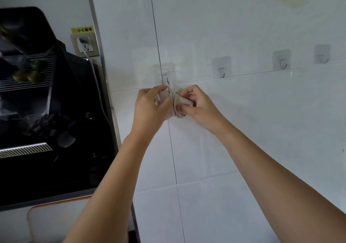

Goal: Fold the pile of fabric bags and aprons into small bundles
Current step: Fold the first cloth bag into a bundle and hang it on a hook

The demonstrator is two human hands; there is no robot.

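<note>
One piece looks already folded: a small beige fabric bundle [177,103], cinched round its middle by a thin strap of the same cloth [173,100], is held up against the white tiled wall [243,121], just below a clear adhesive metal hook [166,78]. The step in hand seems to be securing the wrap or hanging the bundle by a loop that runs up towards the hook; whether the loop is already over the hook cannot be told. Both arms reach up and forward, wrists close together. The left hand [149,104] curls round the bundle's left end, thumb on top, and the right hand [201,105] pinches the right end with bent fingers. The next move probably calls for keeping the strap taut so the roll does not spring open while one hand lets go.
</note>
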